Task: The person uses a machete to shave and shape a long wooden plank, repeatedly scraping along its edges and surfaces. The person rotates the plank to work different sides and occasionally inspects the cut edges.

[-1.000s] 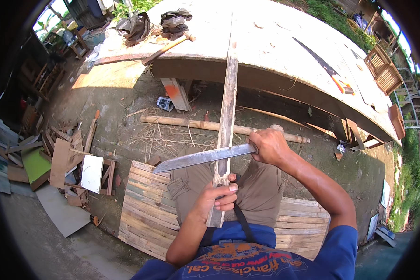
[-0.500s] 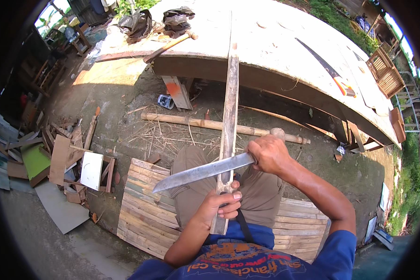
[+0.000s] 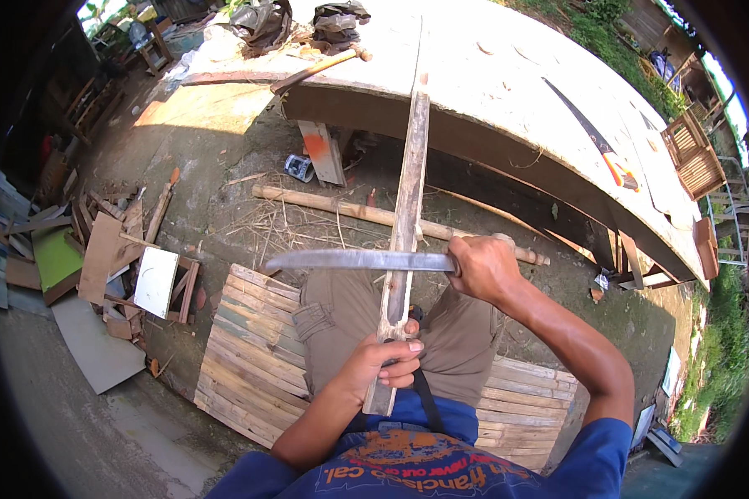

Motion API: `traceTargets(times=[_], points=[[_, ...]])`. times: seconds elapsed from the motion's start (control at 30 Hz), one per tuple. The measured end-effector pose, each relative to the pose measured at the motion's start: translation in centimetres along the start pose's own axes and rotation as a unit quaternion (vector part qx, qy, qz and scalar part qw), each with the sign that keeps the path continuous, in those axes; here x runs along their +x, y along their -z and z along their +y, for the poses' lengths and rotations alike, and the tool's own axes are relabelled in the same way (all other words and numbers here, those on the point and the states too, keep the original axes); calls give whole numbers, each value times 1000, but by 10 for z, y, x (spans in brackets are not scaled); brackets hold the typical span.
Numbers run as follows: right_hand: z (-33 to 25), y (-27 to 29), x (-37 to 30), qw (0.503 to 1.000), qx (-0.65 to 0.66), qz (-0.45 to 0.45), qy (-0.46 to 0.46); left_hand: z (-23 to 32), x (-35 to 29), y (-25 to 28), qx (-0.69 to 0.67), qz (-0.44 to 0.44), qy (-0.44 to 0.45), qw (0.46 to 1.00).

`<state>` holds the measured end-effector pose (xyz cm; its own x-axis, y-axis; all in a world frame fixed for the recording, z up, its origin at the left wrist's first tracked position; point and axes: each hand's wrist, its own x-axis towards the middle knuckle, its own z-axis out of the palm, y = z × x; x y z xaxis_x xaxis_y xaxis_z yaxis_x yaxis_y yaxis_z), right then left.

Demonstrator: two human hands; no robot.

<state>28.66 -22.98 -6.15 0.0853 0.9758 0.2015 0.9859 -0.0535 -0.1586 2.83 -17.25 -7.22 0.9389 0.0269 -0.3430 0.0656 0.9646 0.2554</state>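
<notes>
A long split length of bamboo (image 3: 410,187) runs from my lap up to the edge of the white-topped table (image 3: 466,58), its hollow side facing up. My left hand (image 3: 384,363) is wrapped round its near end, thumb on top. In my right hand (image 3: 484,268) is the handle of a machete (image 3: 349,260). Its long blade points left and lies crosswise over the bamboo above my knees, slightly blurred toward the tip. Whether the edge cuts into the bamboo I cannot tell.
On the tabletop lie a hammer (image 3: 316,71), black plastic bags (image 3: 341,25) and a handsaw (image 3: 591,133). A bamboo pole (image 3: 341,206) and a can (image 3: 299,168) are on the ground. Wood scraps (image 3: 104,258) are piled left. I sit on a bamboo-slat bench (image 3: 245,349).
The machete has moved farther up along the bamboo, away from my left hand, and its blade has turned nearly level. My left hand still grips the near end.
</notes>
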Motion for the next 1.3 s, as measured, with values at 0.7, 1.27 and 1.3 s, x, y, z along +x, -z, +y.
traceTargets(times=[0.7,1.27,1.3], points=[[45,-28,23,996,-2,51,66,-7,-11,38,24,-28,14,999],[-50,-135,-64,769,502,194,-344,22,-10,59,108,68,-70,989],[-51,-137,-68,773,495,187,-348,23,-10,58,103,60,-74,990]])
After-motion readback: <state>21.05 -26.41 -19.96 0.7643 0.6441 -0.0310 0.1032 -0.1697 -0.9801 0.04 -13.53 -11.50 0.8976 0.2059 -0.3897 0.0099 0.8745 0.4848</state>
